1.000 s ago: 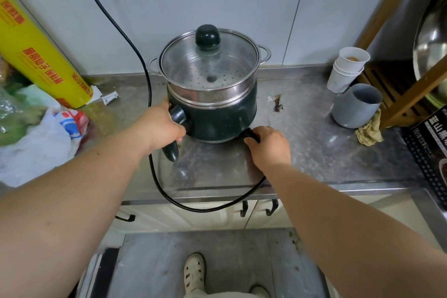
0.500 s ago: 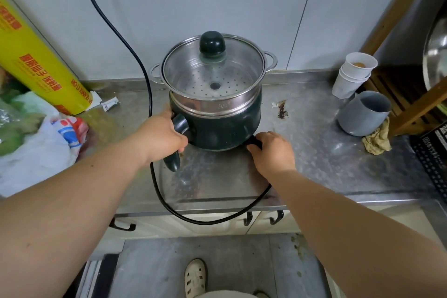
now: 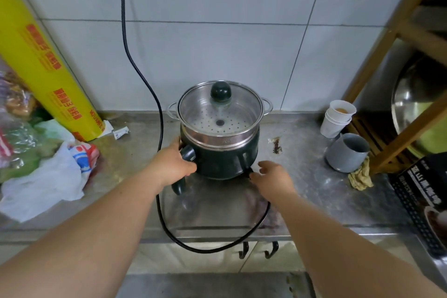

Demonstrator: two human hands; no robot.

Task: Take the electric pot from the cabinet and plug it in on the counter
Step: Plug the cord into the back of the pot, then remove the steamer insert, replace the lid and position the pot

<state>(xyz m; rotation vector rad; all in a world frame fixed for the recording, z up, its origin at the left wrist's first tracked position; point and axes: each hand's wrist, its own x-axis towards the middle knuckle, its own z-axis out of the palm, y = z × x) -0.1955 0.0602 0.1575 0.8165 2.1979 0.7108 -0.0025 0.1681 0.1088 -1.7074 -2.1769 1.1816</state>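
Note:
The electric pot (image 3: 222, 159), dark green with a steel steamer tier and a glass lid (image 3: 219, 109), stands upright on the steel counter (image 3: 314, 191) near the tiled wall. My left hand (image 3: 173, 164) grips the base of its dark side handle (image 3: 187, 152). My right hand (image 3: 273, 176) is at the pot's lower right with loosened fingers, the thumb just touching the black connector (image 3: 250, 172) seated in the pot's base. The black power cord (image 3: 205, 249) loops from that connector over the counter edge, passes behind my left wrist and climbs the wall out of view.
A yellow cling-film roll (image 3: 43, 60) leans at the left over plastic bags (image 3: 41, 176). Stacked paper cups (image 3: 337, 116), a grey mug (image 3: 347, 152) and a rag (image 3: 360, 175) sit to the right by a wooden rack (image 3: 399, 55). A black box (image 3: 420, 201) lies at the far right.
My right hand's fingers have uncurled from the connector and eased back slightly. The left hand keeps its grip on the handle. The view has tilted up, showing more wall.

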